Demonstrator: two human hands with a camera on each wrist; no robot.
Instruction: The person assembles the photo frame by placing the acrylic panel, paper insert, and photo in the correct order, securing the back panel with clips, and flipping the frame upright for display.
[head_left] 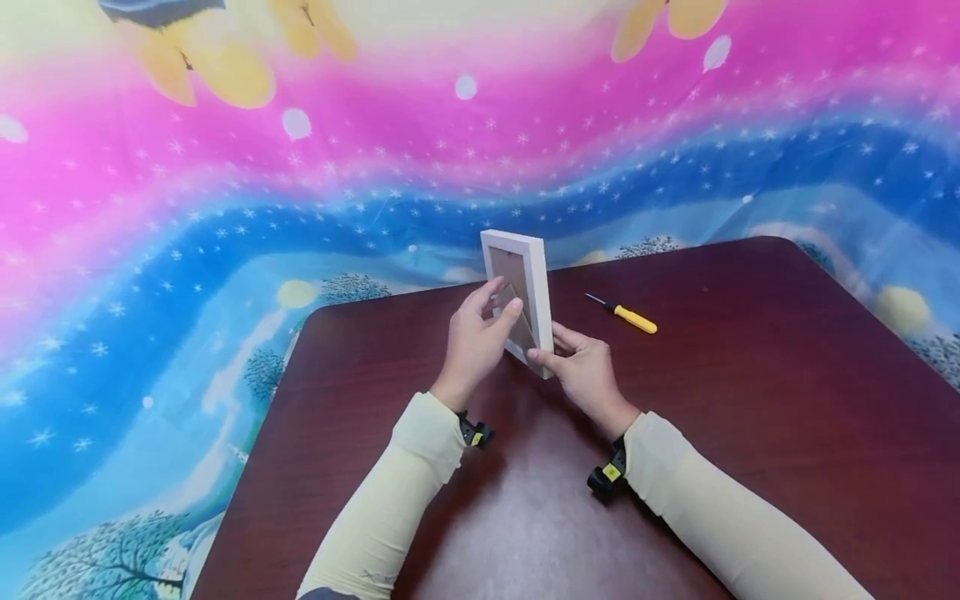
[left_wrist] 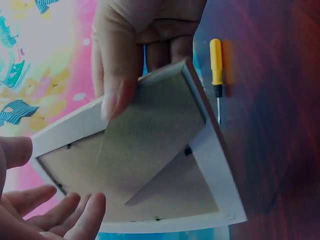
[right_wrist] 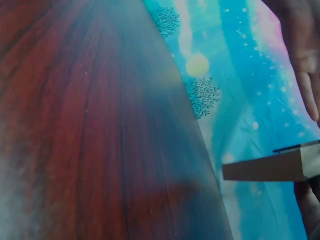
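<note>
A white picture frame point(head_left: 537, 283) stands tilted above the table, its brown back towards the left hand. My right hand point(head_left: 592, 379) grips its lower right edge, thumb on the near side and fingers behind. In the left wrist view that thumb presses on the frame's edge beside a brown stand flap point(left_wrist: 155, 130), which lies slanted across the back. My left hand point(head_left: 477, 342) is beside the back, fingers spread and relaxed, with nothing pinched between them. Only a narrow side of the frame point(right_wrist: 265, 168) shows in the right wrist view, where the hands are partly cut off.
A yellow-handled screwdriver point(head_left: 634, 318) lies on the dark red-brown table point(head_left: 750, 375), right of the frame. Behind the table hangs a colourful printed cloth point(head_left: 375, 167). Small dark tabs sit along the inner edge of the frame's back.
</note>
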